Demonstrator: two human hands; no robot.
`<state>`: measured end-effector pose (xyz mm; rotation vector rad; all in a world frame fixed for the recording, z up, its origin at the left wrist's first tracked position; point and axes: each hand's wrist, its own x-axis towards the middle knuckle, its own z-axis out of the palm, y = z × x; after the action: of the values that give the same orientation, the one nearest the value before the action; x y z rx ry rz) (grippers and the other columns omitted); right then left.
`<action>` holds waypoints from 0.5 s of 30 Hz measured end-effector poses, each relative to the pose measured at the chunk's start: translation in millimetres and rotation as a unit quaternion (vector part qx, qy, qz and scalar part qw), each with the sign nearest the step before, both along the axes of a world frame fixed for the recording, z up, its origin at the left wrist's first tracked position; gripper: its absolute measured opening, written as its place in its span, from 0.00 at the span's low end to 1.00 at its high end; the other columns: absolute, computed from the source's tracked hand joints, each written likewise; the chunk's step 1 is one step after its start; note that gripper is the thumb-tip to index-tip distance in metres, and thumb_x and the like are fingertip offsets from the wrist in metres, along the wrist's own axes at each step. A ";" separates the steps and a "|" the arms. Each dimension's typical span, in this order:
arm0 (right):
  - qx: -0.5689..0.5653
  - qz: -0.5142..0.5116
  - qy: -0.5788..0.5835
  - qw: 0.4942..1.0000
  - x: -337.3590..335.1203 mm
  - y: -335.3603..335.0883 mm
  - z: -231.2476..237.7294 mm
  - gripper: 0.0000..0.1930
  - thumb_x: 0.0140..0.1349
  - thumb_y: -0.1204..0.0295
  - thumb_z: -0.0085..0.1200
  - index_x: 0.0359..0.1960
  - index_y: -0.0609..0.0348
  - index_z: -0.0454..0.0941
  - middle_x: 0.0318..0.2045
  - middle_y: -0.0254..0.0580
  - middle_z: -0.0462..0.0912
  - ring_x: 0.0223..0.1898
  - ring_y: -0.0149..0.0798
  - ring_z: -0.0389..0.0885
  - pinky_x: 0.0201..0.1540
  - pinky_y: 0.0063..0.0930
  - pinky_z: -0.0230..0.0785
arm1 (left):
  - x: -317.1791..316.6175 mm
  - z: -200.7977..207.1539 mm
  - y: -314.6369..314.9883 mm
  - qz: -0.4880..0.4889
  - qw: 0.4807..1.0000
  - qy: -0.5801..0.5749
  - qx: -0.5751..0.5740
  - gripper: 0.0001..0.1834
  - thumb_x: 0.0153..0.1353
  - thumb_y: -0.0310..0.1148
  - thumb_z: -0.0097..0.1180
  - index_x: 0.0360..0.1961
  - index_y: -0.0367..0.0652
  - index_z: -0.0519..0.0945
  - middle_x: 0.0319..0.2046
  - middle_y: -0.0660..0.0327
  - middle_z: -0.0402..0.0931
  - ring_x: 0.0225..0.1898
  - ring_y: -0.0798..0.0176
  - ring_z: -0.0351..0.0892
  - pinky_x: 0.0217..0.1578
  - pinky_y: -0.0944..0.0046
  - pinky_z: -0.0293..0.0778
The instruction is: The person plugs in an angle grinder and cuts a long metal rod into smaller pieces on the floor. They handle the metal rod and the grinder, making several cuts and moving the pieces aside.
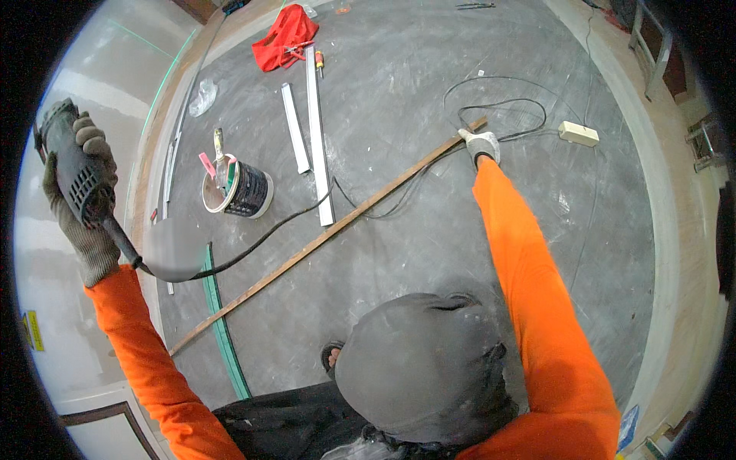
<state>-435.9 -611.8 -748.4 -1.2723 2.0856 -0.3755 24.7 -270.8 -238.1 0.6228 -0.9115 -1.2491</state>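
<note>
My left hand (86, 180), in a grey knitted glove, is wrapped round a black corded power tool (80, 165) with a slotted housing, raised at the far left. Its working end is hidden. From its base the black cord (253, 257) curves down and across the floor. My right hand (481, 144), in a pale glove, is stretched forward with its fingers closed at the upper end of a long wooden strip (337, 226). That strip runs diagonally down to the lower left. Part of the cord passes by my right hand.
Left of the strip stands a bucket (244, 190) holding tools. Two white metal profiles (316, 130), a screwdriver (319, 63) and a red cloth bag (285, 38) lie beyond. A green bar (222, 330) crosses beneath the strip. A cream power socket box (578, 133) sits right.
</note>
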 end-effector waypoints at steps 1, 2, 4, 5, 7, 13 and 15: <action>-0.001 -0.005 0.000 1.000 5.4 -4.1 -0.1 0.37 0.55 0.44 0.70 0.59 0.58 0.85 0.60 0.55 0.84 0.62 0.51 0.83 0.61 0.44 0.77 | 1.1 3.6 4.2 0.017 1.000 0.000 -0.006 0.36 0.68 0.30 0.59 0.72 0.32 0.57 0.54 0.50 0.69 0.55 0.53 0.74 0.63 0.56 0.75; -0.001 -0.009 -0.002 1.000 14.3 -8.8 -0.9 0.36 0.55 0.45 0.70 0.57 0.59 0.85 0.59 0.56 0.85 0.62 0.50 0.84 0.61 0.43 0.77 | 4.9 6.3 9.4 -0.007 0.999 0.031 0.014 0.38 0.67 0.29 0.60 0.73 0.32 0.57 0.54 0.50 0.69 0.54 0.53 0.74 0.63 0.55 0.75; -0.020 0.003 -0.010 1.000 31.1 -11.3 -12.1 0.32 0.55 0.48 0.68 0.54 0.61 0.87 0.57 0.56 0.86 0.61 0.48 0.85 0.60 0.40 0.77 | 7.0 10.1 12.9 -0.015 0.999 0.029 0.018 0.38 0.66 0.28 0.61 0.73 0.32 0.56 0.54 0.50 0.69 0.55 0.53 0.74 0.63 0.54 0.75; -0.022 0.011 -0.010 1.000 28.1 -20.7 -21.9 0.32 0.55 0.48 0.67 0.54 0.60 0.87 0.57 0.55 0.86 0.61 0.48 0.84 0.60 0.39 0.77 | 5.5 11.2 14.1 -0.018 0.999 0.030 0.017 0.39 0.65 0.28 0.61 0.73 0.32 0.56 0.54 0.50 0.69 0.55 0.53 0.74 0.63 0.54 0.75; -0.038 0.014 0.005 0.999 -9.3 -56.7 -44.8 0.31 0.55 0.48 0.66 0.53 0.60 0.87 0.56 0.54 0.87 0.61 0.48 0.84 0.60 0.38 0.77 | 10.8 4.8 9.9 -0.005 0.999 0.040 -0.008 0.39 0.65 0.28 0.61 0.73 0.32 0.56 0.54 0.50 0.68 0.55 0.54 0.74 0.63 0.54 0.75; -0.288 0.293 0.112 0.905 -2.9 -38.4 -67.0 0.17 0.66 0.58 0.59 0.46 0.56 0.87 0.43 0.56 0.89 0.49 0.58 0.87 0.50 0.44 0.79 | 24.2 10.7 15.2 -0.004 1.000 0.027 -0.014 0.39 0.65 0.27 0.60 0.73 0.32 0.56 0.53 0.51 0.67 0.53 0.53 0.73 0.62 0.54 0.74; -0.387 0.347 0.085 0.850 15.7 -0.6 -60.9 0.12 0.68 0.62 0.58 0.43 0.55 0.87 0.39 0.54 0.89 0.44 0.58 0.87 0.47 0.45 0.79 | 13.7 12.3 10.9 -0.011 0.999 0.030 -0.003 0.39 0.65 0.27 0.60 0.73 0.31 0.56 0.53 0.51 0.67 0.53 0.53 0.72 0.63 0.54 0.73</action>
<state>-420.2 -612.4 -809.3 -2.4892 1.4456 -0.8252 38.4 -259.8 -225.8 0.5685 -0.8740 -1.2788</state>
